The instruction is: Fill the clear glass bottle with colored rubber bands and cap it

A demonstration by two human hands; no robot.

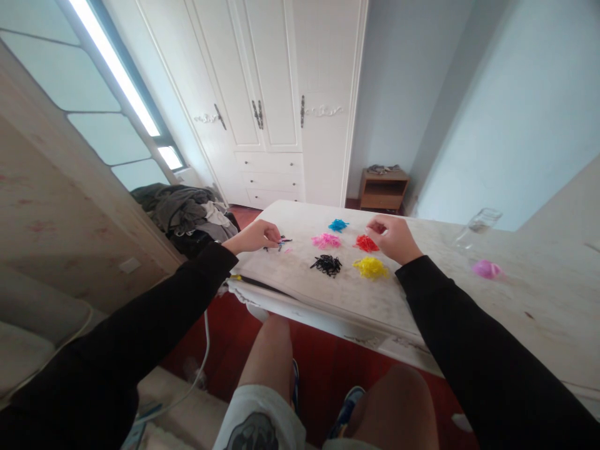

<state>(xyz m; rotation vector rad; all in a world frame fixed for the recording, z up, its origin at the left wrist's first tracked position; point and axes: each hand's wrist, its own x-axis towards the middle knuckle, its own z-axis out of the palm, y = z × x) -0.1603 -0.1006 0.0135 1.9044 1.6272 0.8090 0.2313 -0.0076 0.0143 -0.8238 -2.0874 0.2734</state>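
Observation:
My left hand [260, 237] is over the table's left end, fingers pinched together at a small scatter of mixed dark, blue and pink pieces [282, 242]. What its fingertips hold is too small to tell. Right beside the red pile [365, 244], my right hand [389, 236] has its thumb and fingers curled together; anything between them cannot be made out. Between the hands lie heaps of thin, band-like pieces: a blue pile [338, 225], a pink pile [326, 240], a black pile [327, 265] and a yellow pile [370, 268].
The pale table [300, 281] has a raised front edge above my knees. Farther right are a clear glass container [477, 228] lying tilted and a pink-purple bundle [487, 269]. Clothes [187, 212] are heaped at the left. A white wardrobe [272, 75] stands behind.

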